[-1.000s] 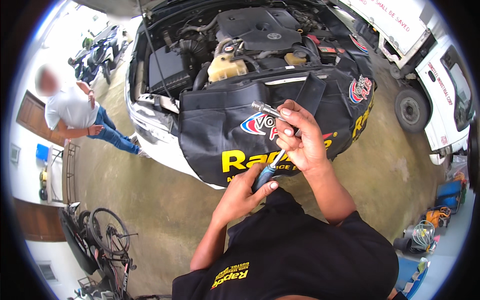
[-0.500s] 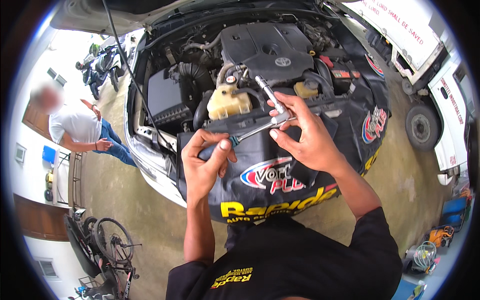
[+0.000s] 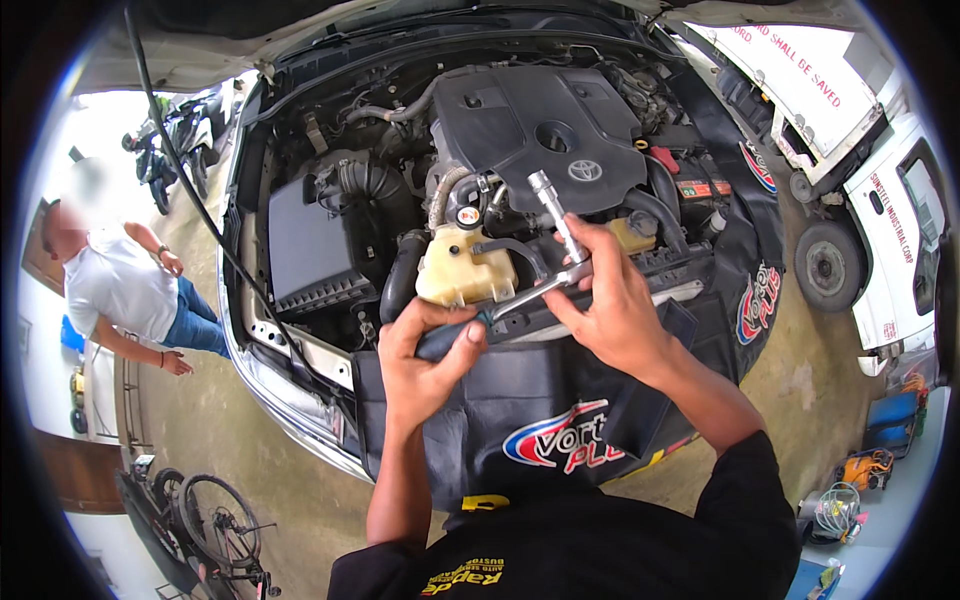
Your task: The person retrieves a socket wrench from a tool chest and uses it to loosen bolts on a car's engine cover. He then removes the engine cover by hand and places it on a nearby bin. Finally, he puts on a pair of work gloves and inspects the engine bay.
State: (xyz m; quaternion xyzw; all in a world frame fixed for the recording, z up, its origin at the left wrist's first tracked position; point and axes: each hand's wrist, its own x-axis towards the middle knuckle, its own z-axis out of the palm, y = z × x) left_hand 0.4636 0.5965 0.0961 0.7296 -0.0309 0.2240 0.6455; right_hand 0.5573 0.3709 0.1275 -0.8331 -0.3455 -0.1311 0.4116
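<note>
"Hands?"
"Left hand grips the ratchet by its handle; right hand closes around its head, presumably steadying the upright extension."
"Location?"
"Held over the engine bay's front edge."

Holds a ratchet between left hand and right hand before a car.
Shows an engine cover beyond the hands, a tank nearer and to its left, an air box further left, a battery at right; places a person and bicycle off left, a truck off right.
</note>
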